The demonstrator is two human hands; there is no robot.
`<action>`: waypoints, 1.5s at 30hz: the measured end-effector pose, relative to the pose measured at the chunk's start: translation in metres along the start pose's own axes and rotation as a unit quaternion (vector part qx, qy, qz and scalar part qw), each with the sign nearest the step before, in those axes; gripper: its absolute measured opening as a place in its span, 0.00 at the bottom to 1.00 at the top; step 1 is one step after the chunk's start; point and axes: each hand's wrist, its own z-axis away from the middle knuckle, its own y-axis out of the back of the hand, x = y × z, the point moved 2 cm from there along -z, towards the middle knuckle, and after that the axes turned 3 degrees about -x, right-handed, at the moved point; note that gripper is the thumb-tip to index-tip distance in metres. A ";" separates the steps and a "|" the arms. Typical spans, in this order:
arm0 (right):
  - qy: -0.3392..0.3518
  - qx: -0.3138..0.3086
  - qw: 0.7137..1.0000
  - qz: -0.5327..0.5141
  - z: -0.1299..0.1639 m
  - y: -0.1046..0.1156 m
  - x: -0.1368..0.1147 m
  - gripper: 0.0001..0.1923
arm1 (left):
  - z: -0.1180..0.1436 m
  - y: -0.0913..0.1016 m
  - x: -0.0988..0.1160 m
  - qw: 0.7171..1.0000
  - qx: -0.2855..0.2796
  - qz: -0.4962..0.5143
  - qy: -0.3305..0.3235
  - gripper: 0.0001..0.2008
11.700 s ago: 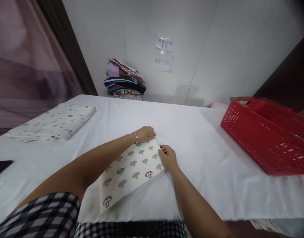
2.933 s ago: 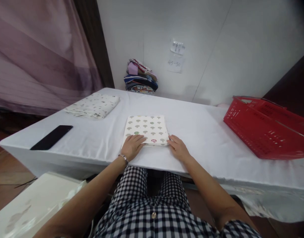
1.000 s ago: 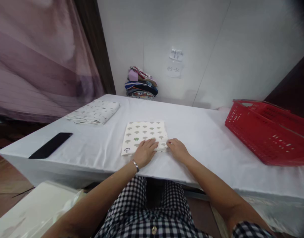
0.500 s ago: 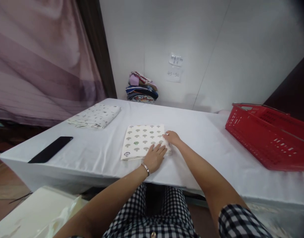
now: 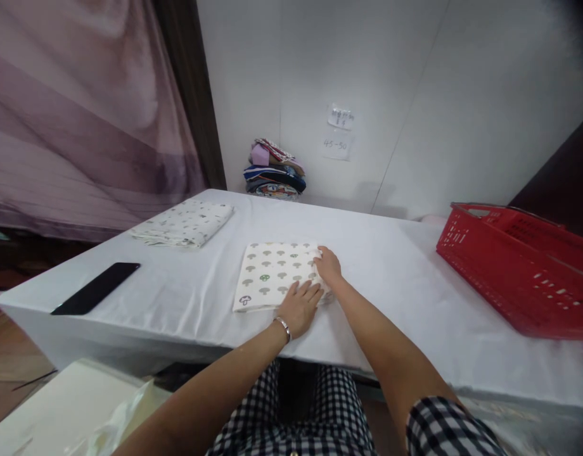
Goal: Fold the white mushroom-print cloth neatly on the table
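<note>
A folded white cloth (image 5: 267, 269) printed with grey mushrooms, plus a green and a dark motif, lies flat on the white-covered table in front of me. My left hand (image 5: 300, 309) rests on its near right part, palm down with the fingers stretched out; a bracelet circles that wrist. At the right edge of the cloth, my right hand (image 5: 328, 266) has its fingers bent around the border and closed on the fabric. The fingertips there are partly hidden. Farther left lies a second folded white cloth (image 5: 184, 223) with small dark prints.
A black flat object (image 5: 96, 288) lies near the table's left front edge. On the right stands a red plastic basket (image 5: 514, 272). Beyond the far edge is a stack of folded fabrics (image 5: 275, 171) against the wall, below paper notes (image 5: 336, 145). A pinkish curtain (image 5: 82, 114) hangs at left.
My right hand has shifted slightly along the cloth's right edge and its fingers have turned more forward. My left hand stays flat on the cloth. The view has moved a little.
</note>
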 end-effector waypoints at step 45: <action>0.098 -0.140 0.975 0.139 -0.029 -0.022 -0.026 0.37 | -0.001 -0.001 0.000 0.999 -0.008 0.042 -0.006 0.22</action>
